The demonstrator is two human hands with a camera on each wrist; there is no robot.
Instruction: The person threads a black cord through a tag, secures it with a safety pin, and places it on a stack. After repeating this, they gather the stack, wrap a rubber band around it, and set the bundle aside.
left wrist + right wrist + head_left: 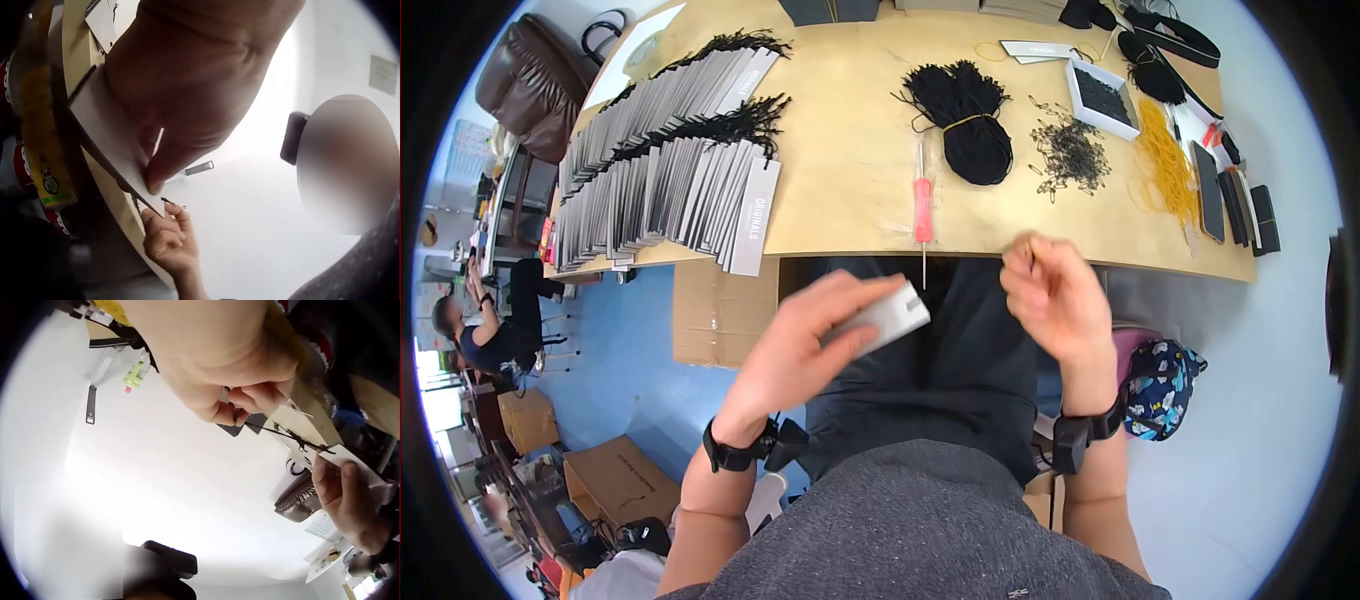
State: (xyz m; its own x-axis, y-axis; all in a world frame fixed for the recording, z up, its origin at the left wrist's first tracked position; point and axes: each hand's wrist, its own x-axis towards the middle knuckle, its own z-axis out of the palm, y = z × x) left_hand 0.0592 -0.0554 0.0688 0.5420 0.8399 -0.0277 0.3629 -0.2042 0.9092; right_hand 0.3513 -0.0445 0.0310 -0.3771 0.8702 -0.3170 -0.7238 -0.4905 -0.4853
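Observation:
My left hand (805,335) holds a light grey hang tag (900,315) between thumb and fingers, in front of the table edge. To its right, my right hand (1055,300) is raised with curled fingers. The right wrist view has its thumb and forefinger pinching a thin black cord (274,430), which stretches to the end of the tag in the left hand. A knotted part shows along the cord. Between the hands, a red-handled awl (922,210) lies on the table, its metal shaft jutting past the edge.
Rows of grey tags with black cords (665,195) cover the table's left side. Behind the awl lies a banded bundle of black cords (975,140). Farther right are loose safety pins (1072,155), a white box (1128,130), yellow rubber bands (1165,160) and a phone (1208,192).

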